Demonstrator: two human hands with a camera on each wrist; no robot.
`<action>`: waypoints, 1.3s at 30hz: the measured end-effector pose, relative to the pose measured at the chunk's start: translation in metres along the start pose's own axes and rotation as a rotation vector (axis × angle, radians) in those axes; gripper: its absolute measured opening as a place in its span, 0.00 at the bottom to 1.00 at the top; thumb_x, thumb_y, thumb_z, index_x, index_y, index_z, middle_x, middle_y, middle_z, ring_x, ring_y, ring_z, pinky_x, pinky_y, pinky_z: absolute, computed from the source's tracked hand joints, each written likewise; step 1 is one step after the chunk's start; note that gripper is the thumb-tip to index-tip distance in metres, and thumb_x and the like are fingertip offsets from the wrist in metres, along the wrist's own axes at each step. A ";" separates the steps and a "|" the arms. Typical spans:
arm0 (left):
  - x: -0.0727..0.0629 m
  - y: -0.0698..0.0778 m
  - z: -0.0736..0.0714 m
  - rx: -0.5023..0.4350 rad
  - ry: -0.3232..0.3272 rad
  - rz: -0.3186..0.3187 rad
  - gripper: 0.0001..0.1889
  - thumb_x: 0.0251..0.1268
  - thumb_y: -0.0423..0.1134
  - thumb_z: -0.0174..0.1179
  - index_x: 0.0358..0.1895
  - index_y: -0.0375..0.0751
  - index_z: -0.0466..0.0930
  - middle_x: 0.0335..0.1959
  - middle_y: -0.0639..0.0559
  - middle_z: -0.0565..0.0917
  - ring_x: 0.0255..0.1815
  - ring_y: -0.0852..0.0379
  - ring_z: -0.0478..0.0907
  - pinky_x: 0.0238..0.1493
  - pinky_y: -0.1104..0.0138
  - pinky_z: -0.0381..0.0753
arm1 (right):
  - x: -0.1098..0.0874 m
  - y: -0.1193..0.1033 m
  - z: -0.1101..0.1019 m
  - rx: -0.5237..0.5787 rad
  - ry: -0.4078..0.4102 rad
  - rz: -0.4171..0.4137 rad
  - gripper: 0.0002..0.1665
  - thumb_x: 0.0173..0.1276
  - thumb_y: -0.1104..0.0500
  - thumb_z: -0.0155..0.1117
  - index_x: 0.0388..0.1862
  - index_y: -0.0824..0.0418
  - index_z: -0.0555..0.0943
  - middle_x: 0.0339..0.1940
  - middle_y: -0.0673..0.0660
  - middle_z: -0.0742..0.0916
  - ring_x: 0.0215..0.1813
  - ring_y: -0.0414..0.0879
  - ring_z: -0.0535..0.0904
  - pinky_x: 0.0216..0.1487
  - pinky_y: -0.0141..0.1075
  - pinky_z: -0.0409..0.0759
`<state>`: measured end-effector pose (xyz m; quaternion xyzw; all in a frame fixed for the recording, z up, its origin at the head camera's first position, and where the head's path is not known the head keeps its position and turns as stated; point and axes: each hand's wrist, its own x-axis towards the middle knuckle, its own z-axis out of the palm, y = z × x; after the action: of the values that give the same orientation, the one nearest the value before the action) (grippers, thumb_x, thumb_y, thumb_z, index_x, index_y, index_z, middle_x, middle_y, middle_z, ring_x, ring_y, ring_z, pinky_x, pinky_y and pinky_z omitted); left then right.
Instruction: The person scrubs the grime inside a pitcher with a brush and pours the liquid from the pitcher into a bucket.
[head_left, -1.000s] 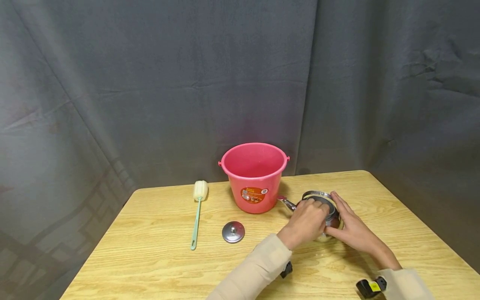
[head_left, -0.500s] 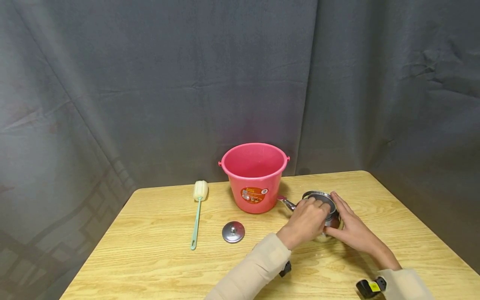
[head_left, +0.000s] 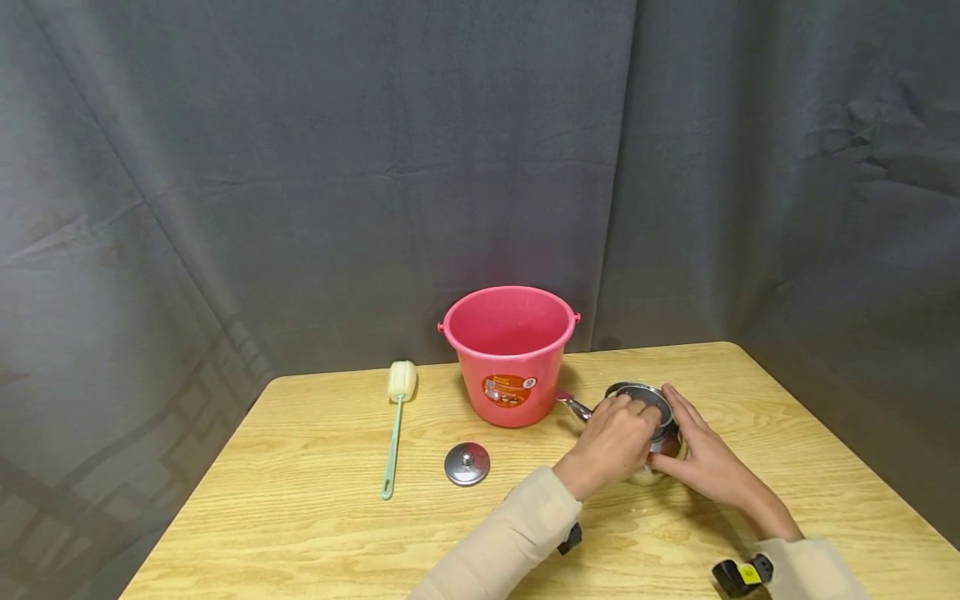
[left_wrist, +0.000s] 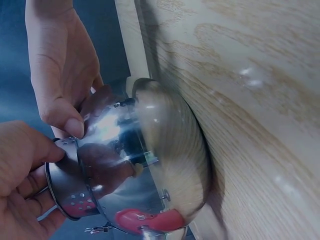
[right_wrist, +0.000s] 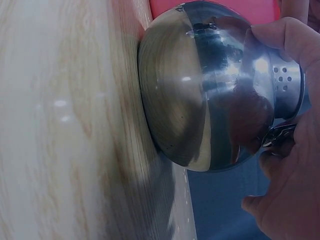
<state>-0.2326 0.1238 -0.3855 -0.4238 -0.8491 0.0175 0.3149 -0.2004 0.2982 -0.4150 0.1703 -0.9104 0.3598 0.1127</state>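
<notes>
From my end, what mattered was how the strainer (left_wrist: pixel 75 182) lay to the kettle (left_wrist: pixel 160 145): it stood partly out of the mouth, its axis upright and in line with the opening. The left hand (head_left: pixel 617 442) was nearer, set on it from above; I saw its thumb against the wall and fingers curled at the rim, pinching it, but couldn't tell how deep the fingertips reached. I had the right hand (head_left: pixel 701 450) gripping the kettle lower down, thumb and fingers apart on its rounded sides. The kettle sat upright on the table (head_left: pixel 300 500), spout (head_left: pixel 577 408) toward the bucket (head_left: pixel 510 362). I judged that upright axis the one to keep to, whichever way the strainer went.
</notes>
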 end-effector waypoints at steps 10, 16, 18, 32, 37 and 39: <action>-0.001 -0.004 -0.001 -0.042 0.013 0.010 0.08 0.59 0.42 0.66 0.41 0.50 0.82 0.38 0.61 0.83 0.39 0.64 0.74 0.50 0.73 0.71 | 0.001 0.000 0.000 -0.010 0.000 -0.007 0.63 0.60 0.50 0.71 0.79 0.60 0.39 0.76 0.70 0.51 0.70 0.74 0.53 0.57 0.69 0.59; -0.002 -0.006 -0.004 -0.056 0.035 0.016 0.08 0.59 0.40 0.65 0.42 0.48 0.83 0.39 0.59 0.83 0.39 0.64 0.74 0.52 0.73 0.71 | 0.001 0.000 0.000 -0.010 0.007 -0.014 0.63 0.60 0.50 0.72 0.79 0.60 0.39 0.76 0.70 0.51 0.69 0.74 0.54 0.57 0.69 0.60; -0.004 -0.007 -0.004 -0.054 0.059 0.025 0.08 0.59 0.40 0.65 0.42 0.48 0.83 0.38 0.59 0.83 0.38 0.64 0.74 0.50 0.73 0.72 | 0.001 -0.001 0.000 -0.014 0.006 -0.010 0.63 0.60 0.49 0.71 0.79 0.60 0.39 0.76 0.70 0.51 0.69 0.74 0.54 0.57 0.69 0.60; -0.014 -0.014 -0.013 -0.058 0.118 0.051 0.09 0.60 0.41 0.64 0.43 0.47 0.83 0.38 0.58 0.83 0.39 0.63 0.75 0.50 0.74 0.72 | -0.001 0.000 0.002 -0.038 0.008 -0.002 0.63 0.60 0.49 0.72 0.79 0.62 0.39 0.75 0.72 0.52 0.68 0.76 0.55 0.56 0.71 0.59; -0.015 -0.016 -0.017 -0.049 0.133 0.059 0.09 0.60 0.40 0.64 0.43 0.47 0.83 0.39 0.58 0.83 0.39 0.62 0.75 0.49 0.74 0.73 | 0.000 0.000 0.001 -0.043 0.006 -0.002 0.63 0.60 0.48 0.71 0.79 0.62 0.40 0.76 0.72 0.52 0.68 0.76 0.55 0.56 0.71 0.59; -0.016 -0.017 -0.019 -0.044 0.138 0.067 0.08 0.60 0.40 0.63 0.43 0.47 0.83 0.39 0.57 0.83 0.38 0.62 0.75 0.49 0.74 0.73 | 0.000 -0.001 0.001 -0.045 0.008 -0.005 0.63 0.59 0.48 0.72 0.79 0.62 0.40 0.76 0.71 0.52 0.68 0.76 0.55 0.56 0.71 0.59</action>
<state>-0.2270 0.0969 -0.3732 -0.4590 -0.8110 -0.0198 0.3624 -0.2005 0.2970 -0.4152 0.1684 -0.9175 0.3395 0.1209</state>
